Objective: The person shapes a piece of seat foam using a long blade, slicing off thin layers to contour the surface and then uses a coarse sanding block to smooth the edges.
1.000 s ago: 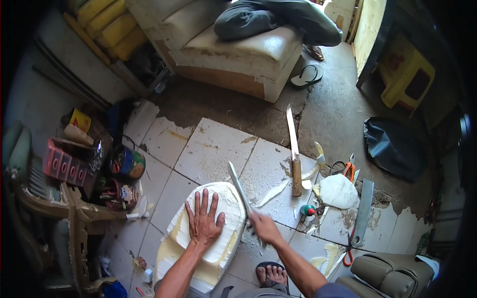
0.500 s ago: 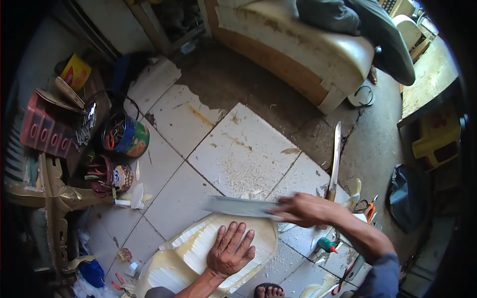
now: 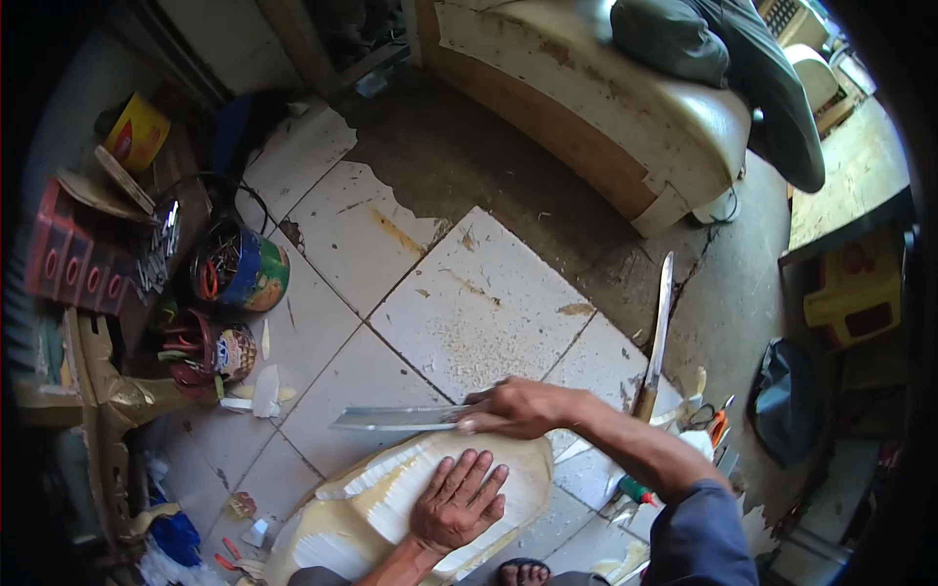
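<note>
A cream-coloured foam seat pad (image 3: 381,493), with curved, carved-looking surfaces, lies at the bottom centre. My left hand (image 3: 457,506) rests flat on its top, fingers outstretched. In my right hand (image 3: 520,406) is one end of a long, flat, grey metal bar (image 3: 391,418). The bar points left along the pad's far edge; whether it touches the foam I cannot tell. Its kind is not clear. My right fingers are wrapped round the bar's end, beyond my left hand.
Pale crumbs lie on the white tiles (image 3: 489,322). A long knife (image 3: 660,322) lies on the right, near a green bottle (image 3: 635,490) and orange-handled tool (image 3: 718,427). Left stand a tin of small metal pieces (image 3: 239,264) and red drawers (image 3: 73,249). Someone's trousered leg (image 3: 777,98) rests by a bench (image 3: 576,88).
My right hand has moved left with the metal bar, whose tip now reaches farther left past the foam. My left hand stays flat on the pad. The view has shifted slightly.
</note>
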Demonstrator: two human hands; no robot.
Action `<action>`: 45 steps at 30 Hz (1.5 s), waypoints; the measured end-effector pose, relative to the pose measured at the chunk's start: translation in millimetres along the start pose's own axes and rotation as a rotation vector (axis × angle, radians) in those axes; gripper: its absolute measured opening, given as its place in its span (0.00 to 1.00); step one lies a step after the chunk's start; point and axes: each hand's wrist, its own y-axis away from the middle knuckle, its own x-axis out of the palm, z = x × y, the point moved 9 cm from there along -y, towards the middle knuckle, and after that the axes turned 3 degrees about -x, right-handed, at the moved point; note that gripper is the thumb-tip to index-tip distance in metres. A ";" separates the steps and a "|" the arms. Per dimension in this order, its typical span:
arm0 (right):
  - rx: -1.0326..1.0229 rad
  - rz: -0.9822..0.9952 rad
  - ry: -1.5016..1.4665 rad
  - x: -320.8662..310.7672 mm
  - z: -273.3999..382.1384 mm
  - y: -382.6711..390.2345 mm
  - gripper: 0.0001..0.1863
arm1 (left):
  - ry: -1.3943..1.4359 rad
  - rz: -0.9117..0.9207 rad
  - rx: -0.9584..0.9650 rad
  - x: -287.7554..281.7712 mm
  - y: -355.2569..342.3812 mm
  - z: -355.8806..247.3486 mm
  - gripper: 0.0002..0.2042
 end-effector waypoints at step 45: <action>0.028 0.178 -0.146 -0.7 0.0 -38.4 0.36 | 0.034 0.036 0.012 4.3 1.0 3.0 0.23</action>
